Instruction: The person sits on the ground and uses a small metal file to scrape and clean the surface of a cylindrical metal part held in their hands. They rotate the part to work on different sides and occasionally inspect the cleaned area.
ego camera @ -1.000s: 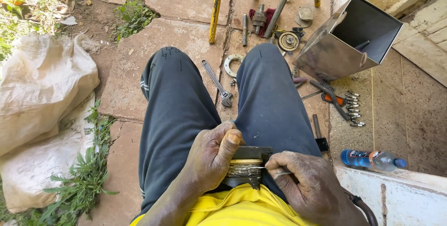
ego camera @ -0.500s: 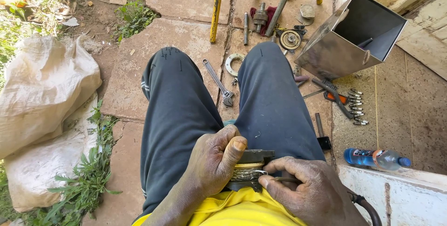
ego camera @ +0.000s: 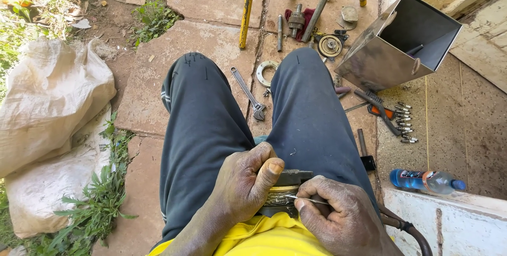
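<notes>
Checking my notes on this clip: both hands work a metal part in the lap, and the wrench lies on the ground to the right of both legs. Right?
Not quite. In the head view the wrench lies between the legs, not right of them. Both hands, left and right, do work the part in the lap.

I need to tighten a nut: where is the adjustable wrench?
The adjustable wrench lies on the paving between the person's knees in the head view, just left of a metal ring.
</notes>
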